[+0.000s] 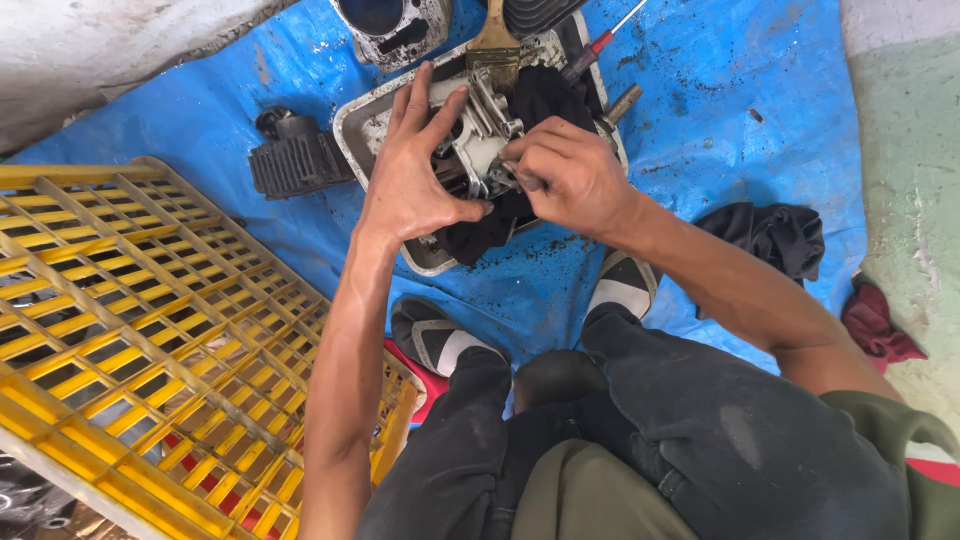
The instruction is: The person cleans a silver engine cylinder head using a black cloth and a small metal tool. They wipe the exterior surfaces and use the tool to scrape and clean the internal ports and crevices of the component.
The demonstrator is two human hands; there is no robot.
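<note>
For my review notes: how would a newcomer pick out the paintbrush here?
Start at the blue tarp, then the metal tray on it. The paintbrush lies at the tray's far edge, beyond the left hand; it alone has a wooden handle and metal band.

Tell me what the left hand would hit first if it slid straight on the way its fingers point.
Probably the paintbrush lying at the tray's far end, just beyond the left hand and the metal engine part it steadies; depth is unclear.

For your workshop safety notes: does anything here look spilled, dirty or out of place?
Yes. Dark grime spots the blue tarp around the metal tray. Both hands, left and right, grip the engine part.
</note>
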